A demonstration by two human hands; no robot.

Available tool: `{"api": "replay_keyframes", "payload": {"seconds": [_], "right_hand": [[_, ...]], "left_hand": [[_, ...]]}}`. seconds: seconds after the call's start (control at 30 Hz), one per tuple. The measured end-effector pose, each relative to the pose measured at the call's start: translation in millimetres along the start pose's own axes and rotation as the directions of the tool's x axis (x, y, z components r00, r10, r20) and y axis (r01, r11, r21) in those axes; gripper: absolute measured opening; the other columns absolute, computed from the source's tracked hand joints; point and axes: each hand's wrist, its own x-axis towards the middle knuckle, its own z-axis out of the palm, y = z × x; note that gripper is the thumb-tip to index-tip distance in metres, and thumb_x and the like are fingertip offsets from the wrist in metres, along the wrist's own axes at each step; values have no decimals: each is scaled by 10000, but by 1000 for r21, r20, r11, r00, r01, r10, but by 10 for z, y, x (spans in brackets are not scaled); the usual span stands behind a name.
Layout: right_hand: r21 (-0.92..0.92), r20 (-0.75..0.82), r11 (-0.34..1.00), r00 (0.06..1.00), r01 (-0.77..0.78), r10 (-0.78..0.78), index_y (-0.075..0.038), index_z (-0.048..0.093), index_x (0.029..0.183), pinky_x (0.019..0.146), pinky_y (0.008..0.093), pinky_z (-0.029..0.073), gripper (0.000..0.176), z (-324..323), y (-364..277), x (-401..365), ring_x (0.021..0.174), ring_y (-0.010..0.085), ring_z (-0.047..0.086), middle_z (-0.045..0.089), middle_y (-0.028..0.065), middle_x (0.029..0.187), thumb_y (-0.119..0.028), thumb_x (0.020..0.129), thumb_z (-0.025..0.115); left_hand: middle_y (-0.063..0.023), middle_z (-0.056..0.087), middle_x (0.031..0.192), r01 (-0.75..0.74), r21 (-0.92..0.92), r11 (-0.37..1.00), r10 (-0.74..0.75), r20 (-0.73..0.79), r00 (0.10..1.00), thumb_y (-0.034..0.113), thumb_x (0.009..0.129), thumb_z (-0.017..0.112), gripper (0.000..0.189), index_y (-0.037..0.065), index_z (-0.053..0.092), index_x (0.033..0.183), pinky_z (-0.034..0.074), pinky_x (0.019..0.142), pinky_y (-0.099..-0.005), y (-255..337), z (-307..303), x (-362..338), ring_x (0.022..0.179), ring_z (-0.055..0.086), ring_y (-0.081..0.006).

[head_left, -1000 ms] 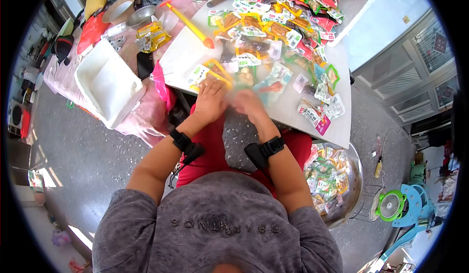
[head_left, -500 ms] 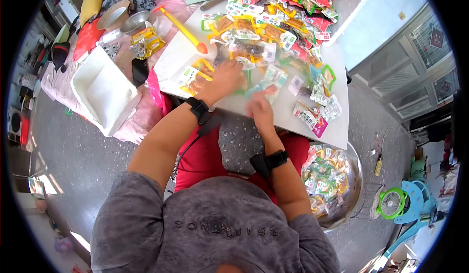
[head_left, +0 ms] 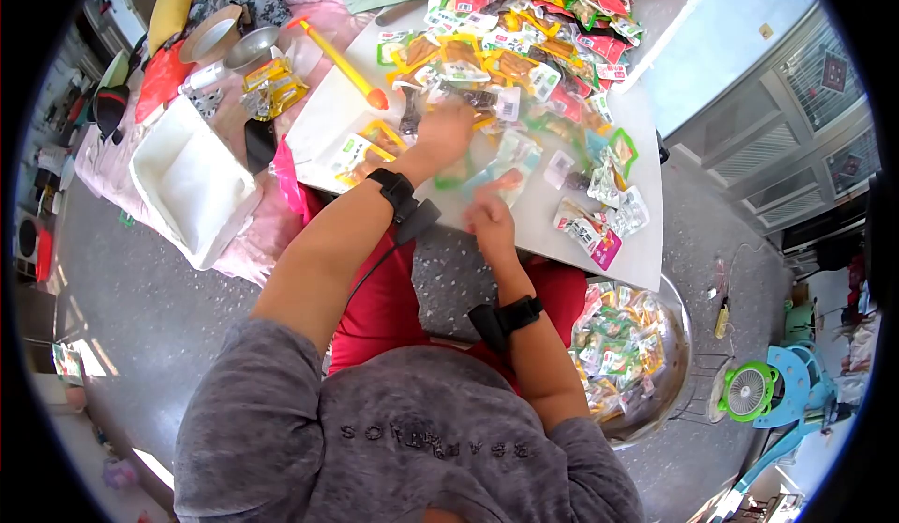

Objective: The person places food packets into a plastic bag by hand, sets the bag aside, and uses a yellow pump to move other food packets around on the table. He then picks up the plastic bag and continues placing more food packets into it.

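My left hand [head_left: 446, 133] reaches over the sealed snack packets in the middle of the table, its fingers pointing away from me and smeared by motion. Under its wrist side lies a blurred green-edged packet [head_left: 454, 172]. Close to the table's front edge is my right hand [head_left: 492, 223], fingers partly curled and blurred. Just beyond its fingertips sits a pale blue packet [head_left: 517, 160]; whether they touch it I cannot make out. Yellow packets [head_left: 461, 55] with brown food spread ahead of my left hand, and another yellow packet [head_left: 367, 151] lies left of its wrist.
A white foam box [head_left: 655, 31] heaped with red and yellow packets stands at the far right. A pink-and-white packet [head_left: 587, 233] lies near the right edge. Below is a metal basin [head_left: 676, 373] of packets. Left are an orange-yellow stick [head_left: 342, 64] and a white foam tray [head_left: 192, 181].
My left hand has moved forward, farther over the packets. My right hand has drawn back slightly toward me, away from the pale blue packet. The whole view has shifted a little.
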Motion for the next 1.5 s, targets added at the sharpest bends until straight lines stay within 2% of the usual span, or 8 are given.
{"api": "replay_keyframes", "payload": {"seconds": [0.2, 0.3, 0.33, 0.43, 0.6, 1.13, 1.27, 1.5], "right_hand": [[91, -4, 990, 994, -110, 111, -43, 490, 965, 558, 224, 426, 186, -46, -100, 13, 683, 115, 519, 523, 32, 834, -134, 803, 478], [160, -8, 982, 995, -101, 104, -68, 479, 992, 627, 260, 422, 217, -35, -189, -11, 765, 115, 510, 521, 21, 884, -186, 809, 483], [179, -34, 979, 994, -100, 108, -76, 474, 1004, 647, 272, 418, 226, -35, -223, -13, 792, 115, 503, 518, 18, 902, -193, 810, 484], [255, -102, 960, 984, -115, 145, -97, 456, 1044, 701, 305, 408, 255, -22, -355, -32, 869, 120, 480, 511, 11, 949, -205, 814, 483], [512, 164, 845, 983, -154, 80, -56, 424, 1087, 757, 362, 438, 257, -191, -446, -116, 913, 182, 506, 504, 64, 1004, -118, 838, 420], [443, 317, 865, 944, -235, 94, -25, 493, 933, 741, 308, 434, 149, -471, -346, -481, 867, 190, 527, 547, 93, 944, -91, 805, 457], [567, 372, 708, 898, -421, 236, -50, 455, 1033, 747, 379, 420, 302, -454, -378, -650, 944, 282, 503, 536, 110, 1019, -288, 852, 413], [528, 589, 621, 777, -579, 224, -55, 393, 1144, 713, 359, 455, 480, -538, -186, -676, 942, 271, 519, 515, 114, 1064, -429, 855, 311]], "left_hand": [[-133, 539, 737, 141, -520, 842, -198, -55, 979, 136, 722, 451, 149, -2, 498, 754, 420, 606, -343, -66, -439, -74, 680, 537, -258], [-93, 536, 707, 251, -794, 554, -332, 66, 941, 141, 740, 457, 148, -1, 495, 728, 404, 585, -338, -149, -615, -134, 677, 537, -195], [-17, 489, 700, 345, -909, 234, -367, 247, 897, 78, 768, 425, 67, 33, 473, 760, 426, 554, -271, -146, -660, -170, 615, 512, -125], [-45, 494, 722, 373, -880, -293, -309, 457, 834, 67, 779, 409, 69, 22, 461, 791, 457, 581, -278, -68, -834, -395, 625, 521, -135], [-155, 535, 916, 398, -771, -498, -204, 550, 810, 39, 781, 373, 233, -33, 406, 1001, 481, 734, -371, -152, -642, -791, 813, 576, -245], [-80, 560, 895, 549, -802, -236, -104, 583, 806, -25, 763, 457, 172, 37, 494, 920, 441, 736, -296, 47, -693, -1435, 814, 556, -171], [-46, 529, 915, 181, -923, 339, 34, 205, 978, -51, 778, 423, 175, 30, 506, 909, 384, 779, -264, 184, -838, -1474, 910, 496, -162], [-77, 527, 955, -163, -904, 396, 298, -41, 954, -68, 702, 486, 219, 50, 512, 884, 347, 850, -357, 297, -926, -1570, 980, 475, -246]]}}
